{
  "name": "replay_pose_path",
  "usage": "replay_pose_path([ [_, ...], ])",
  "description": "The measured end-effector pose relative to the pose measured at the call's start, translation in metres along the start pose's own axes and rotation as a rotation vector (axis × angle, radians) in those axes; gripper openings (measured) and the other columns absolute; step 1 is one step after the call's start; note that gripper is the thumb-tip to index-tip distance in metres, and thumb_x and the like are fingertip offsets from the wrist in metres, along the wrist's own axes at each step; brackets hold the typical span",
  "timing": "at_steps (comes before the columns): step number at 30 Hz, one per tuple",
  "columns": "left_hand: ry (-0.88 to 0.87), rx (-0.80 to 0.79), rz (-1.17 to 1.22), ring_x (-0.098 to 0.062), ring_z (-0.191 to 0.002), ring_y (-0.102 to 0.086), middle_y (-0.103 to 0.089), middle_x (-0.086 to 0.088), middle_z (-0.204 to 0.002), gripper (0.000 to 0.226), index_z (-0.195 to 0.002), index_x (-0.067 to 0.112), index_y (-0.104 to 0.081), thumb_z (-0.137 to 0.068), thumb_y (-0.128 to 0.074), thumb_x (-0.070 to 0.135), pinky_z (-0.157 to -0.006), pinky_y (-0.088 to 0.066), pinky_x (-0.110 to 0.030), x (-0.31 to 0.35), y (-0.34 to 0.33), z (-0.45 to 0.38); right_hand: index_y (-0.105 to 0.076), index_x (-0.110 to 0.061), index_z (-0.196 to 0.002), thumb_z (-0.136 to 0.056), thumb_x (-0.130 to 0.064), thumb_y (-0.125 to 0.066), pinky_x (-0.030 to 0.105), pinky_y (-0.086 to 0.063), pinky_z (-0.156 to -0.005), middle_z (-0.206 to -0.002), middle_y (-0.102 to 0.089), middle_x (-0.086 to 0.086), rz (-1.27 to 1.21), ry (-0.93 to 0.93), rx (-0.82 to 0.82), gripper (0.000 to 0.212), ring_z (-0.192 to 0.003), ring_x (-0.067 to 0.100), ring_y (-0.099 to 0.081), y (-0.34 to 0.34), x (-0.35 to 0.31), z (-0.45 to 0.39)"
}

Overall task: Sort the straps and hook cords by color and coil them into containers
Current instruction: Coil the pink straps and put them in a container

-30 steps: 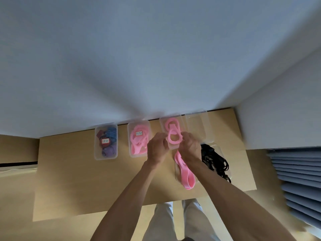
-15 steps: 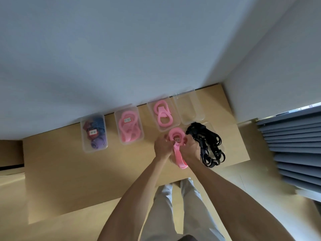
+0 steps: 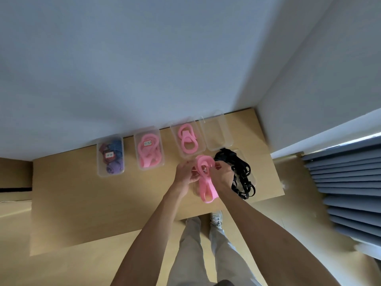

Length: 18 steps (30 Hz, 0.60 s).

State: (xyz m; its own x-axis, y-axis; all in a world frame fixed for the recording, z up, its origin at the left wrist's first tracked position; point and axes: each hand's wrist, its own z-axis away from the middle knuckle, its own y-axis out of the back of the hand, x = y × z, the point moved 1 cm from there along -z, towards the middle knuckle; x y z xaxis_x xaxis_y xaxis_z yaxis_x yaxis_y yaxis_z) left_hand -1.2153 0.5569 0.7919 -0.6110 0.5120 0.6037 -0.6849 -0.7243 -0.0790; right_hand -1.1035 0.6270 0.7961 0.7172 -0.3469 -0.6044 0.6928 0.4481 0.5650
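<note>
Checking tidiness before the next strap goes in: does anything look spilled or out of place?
Yes. The black cords lie in a loose tangle spilling over their container toward the table's right edge, uncoiled. The far-right container holds nothing. Both hands grip the pink strap.

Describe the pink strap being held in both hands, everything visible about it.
The pink strap is a flat, flexible band, rubbery or woven by its look, partly coiled. Its upper end forms loops that the left hand and right hand pinch from either side, just in front of the container with a pink coil. A long doubled loop trails toward the person over the wooden table. The black cords lie just right of it.
</note>
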Motion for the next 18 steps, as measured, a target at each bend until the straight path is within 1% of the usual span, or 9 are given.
replay_pose_path([
  [2,-0.027,-0.043,-0.01,-0.029,-0.08,-0.07,-0.071,-0.028,-0.094,0.022,-0.101,-0.001,-0.073,-0.088,-0.066,0.016,-0.07,-0.062,-0.035,0.006,0.001,0.016,-0.063,-0.017,-0.074,-0.09,-0.015,-0.062,0.025,-0.04,-0.051,-0.065,-0.061,-0.004,-0.048,0.081,0.008,0.016,-0.061,0.017,-0.058,0.008,-0.013,0.012],
  [3,-0.051,-0.044,0.004,-0.031,-0.081,-0.071,-0.071,-0.028,-0.099,0.02,-0.1,0.0,-0.073,-0.089,-0.064,0.013,-0.069,-0.062,-0.034,0.011,0.002,0.026,-0.062,-0.018,-0.075,-0.091,-0.014,-0.062,0.02,-0.038,-0.05,-0.064,-0.06,-0.007,-0.077,0.138,0.004,0.016,-0.058,0.013,-0.056,0.013,-0.022,0.019],
  [5,-0.126,-0.026,0.035,-0.031,-0.084,-0.073,-0.073,-0.025,-0.101,0.018,-0.1,0.004,-0.072,-0.092,-0.057,0.01,-0.064,-0.06,-0.03,0.026,0.004,0.048,-0.065,-0.019,-0.091,-0.091,-0.013,-0.064,0.013,-0.039,-0.051,-0.069,-0.062,-0.009,-0.127,0.249,0.005,0.006,-0.059,0.009,-0.058,0.029,-0.042,0.036],
  [7,-0.222,-0.012,0.074,-0.03,-0.088,-0.074,-0.075,-0.018,-0.1,0.018,-0.101,0.005,-0.07,-0.094,-0.054,0.011,-0.067,-0.06,-0.03,0.043,0.006,0.071,-0.057,-0.022,-0.1,-0.09,-0.011,-0.061,0.01,-0.039,-0.049,-0.067,-0.062,-0.009,-0.177,0.342,0.051,0.015,-0.057,0.008,-0.059,0.049,-0.06,0.052],
  [9,-0.313,-0.008,0.096,-0.027,-0.09,-0.075,-0.077,-0.011,-0.099,0.015,-0.1,0.007,-0.066,-0.097,-0.054,0.015,-0.07,-0.06,-0.031,0.059,0.008,0.097,-0.058,-0.014,-0.095,-0.087,-0.005,-0.056,0.012,-0.039,-0.044,-0.066,-0.062,-0.006,-0.225,0.414,0.084,0.012,-0.055,0.012,-0.057,0.067,-0.078,0.067],
  [11,-0.377,-0.005,0.101,-0.026,-0.09,-0.075,-0.077,-0.009,-0.098,0.012,-0.098,0.008,-0.064,-0.096,-0.055,0.017,-0.074,-0.058,-0.033,0.074,0.01,0.123,-0.063,-0.008,-0.095,-0.086,-0.003,-0.056,0.015,-0.038,-0.046,-0.07,-0.065,0.001,-0.249,0.504,0.087,0.012,-0.058,0.018,-0.056,0.08,-0.098,0.084],
  [13,-0.431,-0.058,0.131,-0.028,-0.094,-0.074,-0.076,-0.012,-0.103,0.02,-0.097,0.01,-0.071,-0.092,-0.055,0.021,-0.078,-0.056,-0.036,0.088,0.01,0.147,-0.066,-0.009,-0.097,-0.089,-0.009,-0.057,0.02,-0.039,-0.051,-0.075,-0.067,0.003,-0.239,0.589,0.088,0.012,-0.062,0.017,-0.056,0.093,-0.118,0.099],
  [15,-0.476,-0.126,0.206,-0.027,-0.096,-0.073,-0.075,-0.014,-0.107,0.023,-0.087,0.016,-0.077,-0.086,-0.056,0.025,-0.079,-0.057,-0.034,0.101,0.012,0.168,-0.065,-0.014,-0.099,-0.092,-0.015,-0.056,0.021,-0.039,-0.053,-0.075,-0.066,-0.002,-0.236,0.636,0.069,0.012,-0.061,0.011,-0.056,0.103,-0.139,0.111],
  [18,-0.633,-0.046,0.187,-0.028,-0.096,-0.073,-0.074,-0.016,-0.1,0.009,-0.084,0.01,-0.074,-0.083,-0.065,0.01,-0.075,-0.058,-0.028,0.123,0.021,0.191,-0.067,-0.011,-0.099,-0.09,-0.012,-0.056,0.027,-0.044,-0.059,-0.077,-0.068,0.001,-0.225,0.722,0.003,0.014,-0.065,0.016,-0.059,0.111,-0.176,0.129],
])
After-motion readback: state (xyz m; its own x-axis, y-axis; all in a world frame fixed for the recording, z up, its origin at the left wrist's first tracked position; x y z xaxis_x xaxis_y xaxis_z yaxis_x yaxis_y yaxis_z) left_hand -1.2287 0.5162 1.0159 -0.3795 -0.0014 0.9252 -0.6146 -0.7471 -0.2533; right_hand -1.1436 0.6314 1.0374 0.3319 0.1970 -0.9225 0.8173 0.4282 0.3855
